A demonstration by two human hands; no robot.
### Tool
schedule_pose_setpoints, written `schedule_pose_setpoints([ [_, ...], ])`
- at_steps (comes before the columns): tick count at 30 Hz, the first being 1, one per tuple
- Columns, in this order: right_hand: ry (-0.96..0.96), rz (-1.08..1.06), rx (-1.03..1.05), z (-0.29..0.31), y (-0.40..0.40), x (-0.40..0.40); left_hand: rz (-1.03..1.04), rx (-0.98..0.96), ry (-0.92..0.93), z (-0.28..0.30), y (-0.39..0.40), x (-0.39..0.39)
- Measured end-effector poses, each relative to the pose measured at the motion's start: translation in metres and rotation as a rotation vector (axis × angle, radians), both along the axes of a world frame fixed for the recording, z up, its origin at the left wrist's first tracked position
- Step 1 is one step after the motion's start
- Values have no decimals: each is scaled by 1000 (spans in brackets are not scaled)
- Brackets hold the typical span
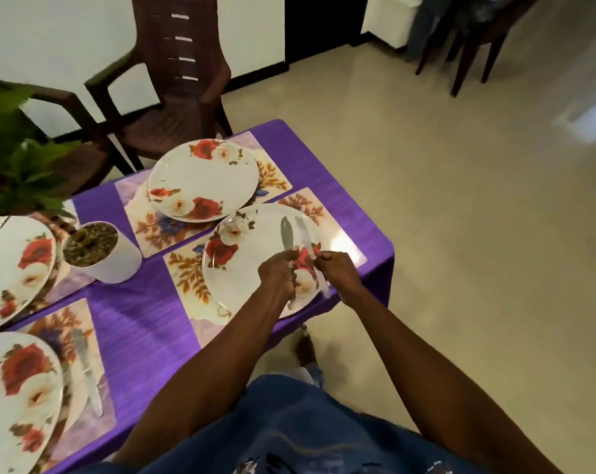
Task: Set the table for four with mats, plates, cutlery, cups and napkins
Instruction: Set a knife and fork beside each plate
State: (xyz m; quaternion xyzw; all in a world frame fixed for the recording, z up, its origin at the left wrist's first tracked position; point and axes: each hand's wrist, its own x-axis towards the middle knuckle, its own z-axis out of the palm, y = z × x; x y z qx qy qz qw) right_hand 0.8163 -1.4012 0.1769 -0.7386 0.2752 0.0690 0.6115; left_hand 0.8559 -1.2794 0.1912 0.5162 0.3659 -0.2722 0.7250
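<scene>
Seen from above: a counter (143, 323) draped in purple cloth, four floral mats, each with a rose-patterned plate. Both hands meeting over the near right plate (255, 254), at the counter's corner. Left hand (278, 273) clenched around the handles of cutlery, one knife blade (285, 234) pointing up and away across the plate. Right hand (336, 271) pinching the handle of a second knife (303, 232), its blade lying almost parallel and just beside the first. Long axes of both running away from the body, toward the far plate (202, 179). Right hand nearer the bare strip of mat (341, 241) to the plate's right, likely the spot for this knife. Both forearms stretched forward from the body, wrists close together. Another knife (86, 367) already lying on the near left mat beside its plate. No cups or napkins visible; white plant pot (105, 254) mid-counter
</scene>
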Motion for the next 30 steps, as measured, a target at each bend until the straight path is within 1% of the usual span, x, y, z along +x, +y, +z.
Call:
schedule_pose_setpoints([
  [1, 4, -11, -24, -2, -13, 12, 38, -11, -1, -4, -5, 10],
  [6, 72, -88, -64, -19, -61, 76, 69, -40, 7, -14, -21, 54],
  [9, 126, -97, -217, -37, -74, 103, 85, 26, -9, -15, -30, 69],
  [11, 169, -52, -286, -52, -80, 114, 111, 53, 5, -14, -36, 77],
  [14, 210, -2, -347, -67, -86, 121, 153, 78, 16, -14, -39, 86],
  [22, 256, 86, -434, -65, -87, 132, 195, 125, 16, -14, -44, 94],
  [30, 213, 166, -452, -66, -91, 131, 252, 129, 47, -13, -57, 90],
])
